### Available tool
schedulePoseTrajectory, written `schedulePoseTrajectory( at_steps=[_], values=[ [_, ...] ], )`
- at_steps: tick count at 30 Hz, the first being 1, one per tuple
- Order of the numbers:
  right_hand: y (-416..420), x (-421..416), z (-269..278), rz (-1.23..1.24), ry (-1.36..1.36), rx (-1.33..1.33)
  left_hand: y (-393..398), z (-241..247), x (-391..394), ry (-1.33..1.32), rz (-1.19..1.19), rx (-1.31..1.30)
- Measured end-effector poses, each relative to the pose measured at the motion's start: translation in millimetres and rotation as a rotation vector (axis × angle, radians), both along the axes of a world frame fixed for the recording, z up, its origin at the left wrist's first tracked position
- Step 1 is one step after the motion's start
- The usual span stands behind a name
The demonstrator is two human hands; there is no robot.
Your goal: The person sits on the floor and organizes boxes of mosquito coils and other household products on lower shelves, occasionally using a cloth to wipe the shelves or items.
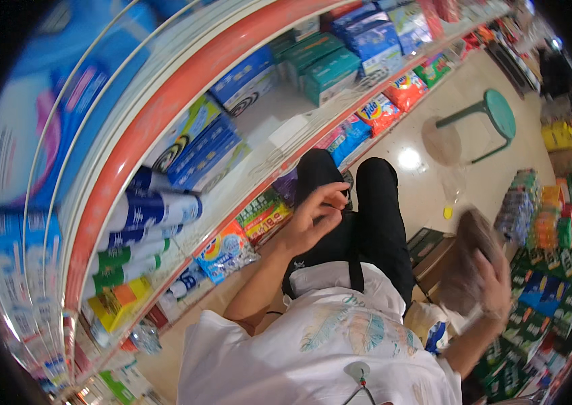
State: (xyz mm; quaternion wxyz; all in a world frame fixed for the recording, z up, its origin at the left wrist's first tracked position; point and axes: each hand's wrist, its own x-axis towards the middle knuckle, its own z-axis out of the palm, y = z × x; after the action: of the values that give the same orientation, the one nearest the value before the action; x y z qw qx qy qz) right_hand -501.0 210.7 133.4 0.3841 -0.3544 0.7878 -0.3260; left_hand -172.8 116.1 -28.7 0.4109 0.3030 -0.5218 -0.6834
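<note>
In my right hand (491, 286) is a bunched grey-brown cloth (463, 268), blurred, held out to the right of my body. Nothing shows in my left hand (316, 217), which hovers over my left thigh with its fingers loosely bent and apart. To the left runs a store shelf (291, 134) with a red front edge. Blue boxes of mosquito coils (210, 152), teal boxes (331, 76) and several blue-and-white cans (159, 210) stand on it. A bare patch of shelf board lies between the coil boxes.
Bags of laundry detergent (225, 250) and Tide packs (379, 114) line the lower shelf. A green stool (501, 114) stands on the tiled floor ahead. Cardboard boxes (432, 258), shrink-wrapped bottles (516, 207) and green cartons (529, 324) crowd the right side.
</note>
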Motion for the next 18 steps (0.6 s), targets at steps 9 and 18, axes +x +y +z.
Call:
schedulePoseTrajectory(
  at_steps=[9,18],
  values=[
    [-109.4,178.1,-63.0,1.400,0.101,-0.444,96.1,2.7,68.5,0.537,0.557,0.436],
    [-96.4,124.3,-144.4,1.050,-0.895,0.019,37.4,45.9,27.2,-0.203,0.543,0.308]
  ],
)
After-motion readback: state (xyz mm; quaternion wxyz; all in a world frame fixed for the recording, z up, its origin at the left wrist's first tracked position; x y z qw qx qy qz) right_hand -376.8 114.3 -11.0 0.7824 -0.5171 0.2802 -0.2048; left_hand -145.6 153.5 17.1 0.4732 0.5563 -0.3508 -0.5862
